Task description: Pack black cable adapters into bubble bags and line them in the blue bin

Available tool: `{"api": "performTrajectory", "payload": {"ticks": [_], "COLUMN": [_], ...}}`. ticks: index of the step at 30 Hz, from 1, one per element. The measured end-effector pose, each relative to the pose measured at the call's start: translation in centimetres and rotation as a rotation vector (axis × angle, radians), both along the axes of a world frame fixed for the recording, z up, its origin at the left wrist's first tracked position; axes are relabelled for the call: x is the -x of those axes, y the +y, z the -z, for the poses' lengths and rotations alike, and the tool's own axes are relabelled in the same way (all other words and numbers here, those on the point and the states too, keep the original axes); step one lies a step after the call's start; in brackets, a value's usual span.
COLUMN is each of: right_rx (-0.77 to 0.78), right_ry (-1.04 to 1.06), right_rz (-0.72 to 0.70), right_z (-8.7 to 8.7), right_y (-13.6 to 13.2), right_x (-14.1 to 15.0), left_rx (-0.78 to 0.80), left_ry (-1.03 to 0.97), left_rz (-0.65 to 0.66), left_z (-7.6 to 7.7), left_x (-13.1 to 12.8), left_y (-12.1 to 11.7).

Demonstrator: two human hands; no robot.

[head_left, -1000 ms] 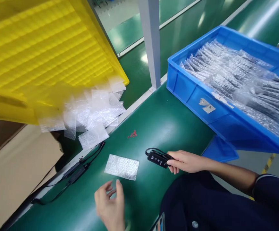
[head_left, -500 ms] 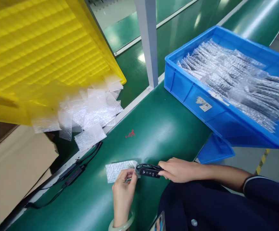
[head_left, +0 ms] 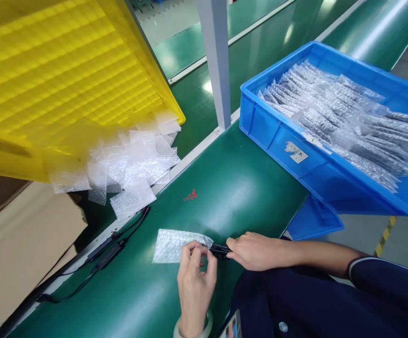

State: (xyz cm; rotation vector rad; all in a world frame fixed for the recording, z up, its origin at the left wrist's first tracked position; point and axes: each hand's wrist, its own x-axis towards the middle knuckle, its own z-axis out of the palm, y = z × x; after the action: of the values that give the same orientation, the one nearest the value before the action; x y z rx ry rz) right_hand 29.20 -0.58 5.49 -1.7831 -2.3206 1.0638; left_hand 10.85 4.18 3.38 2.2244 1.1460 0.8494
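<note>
My left hand [head_left: 196, 277] pinches the open end of a bubble-wrap bag [head_left: 174, 245] lying over the green belt [head_left: 119, 300]. From the right, my right hand [head_left: 249, 251] grips a black cable controller [head_left: 221, 251], a small box with its cord folded along it. The controller's front end is inside the mouth of the bag, and the left fingers partly cover that spot. Further left, more black controllers with cords [head_left: 109, 253] lie along the belt's edge. Several small red rings [head_left: 191, 195] are on the belt beyond the bag.
At the right stands a blue crate [head_left: 270, 136] holding many filled bubble bags [head_left: 337, 122]. Loose bubble-wrap bags [head_left: 133, 162] are heaped below a yellow tray [head_left: 66, 70] at the left. A grey post [head_left: 216, 61] rises from the belt's far rail, and a cardboard box [head_left: 24, 253] sits at left.
My left hand has moved right along with the bag's mouth, so the bag now covers more of the controller. My right hand has shifted slightly left.
</note>
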Motion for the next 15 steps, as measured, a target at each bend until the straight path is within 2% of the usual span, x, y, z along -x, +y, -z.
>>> {"api": "performTrajectory", "payload": {"ticks": [2, 5, 8, 10, 13, 15], "right_rx": [0.045, 0.171, 0.244, 0.204, 0.137, 0.133], "right_ry": [0.073, 0.307, 0.488, 0.440, 0.258, 0.244], "right_rz": [0.042, 0.119, 0.186, 0.169, 0.051, 0.036], "right_z": [-0.4, -0.5, -0.2, -0.2, -0.4, -0.6], "right_y": [0.4, 0.8, 0.8, 0.6, 0.6, 0.8], "right_x": [-0.1, -0.7, -1.2, -1.2, -0.8, -0.6], "left_rx": [-0.075, -0.183, -0.219, -0.200, -0.161, -0.135], "left_ry": [0.044, 0.118, 0.163, 0.140, 0.083, 0.064], "left_rz": [0.039, 0.029, 0.045, 0.101, 0.189, 0.229], "left_z": [-0.1, -0.2, -0.7, -1.1, -1.5, -1.7], "left_x": [0.0, 0.6, 1.1, 1.0, 0.1, -0.5], "left_y": [0.0, 0.4, 1.0, 1.1, 0.8, 0.4]}}
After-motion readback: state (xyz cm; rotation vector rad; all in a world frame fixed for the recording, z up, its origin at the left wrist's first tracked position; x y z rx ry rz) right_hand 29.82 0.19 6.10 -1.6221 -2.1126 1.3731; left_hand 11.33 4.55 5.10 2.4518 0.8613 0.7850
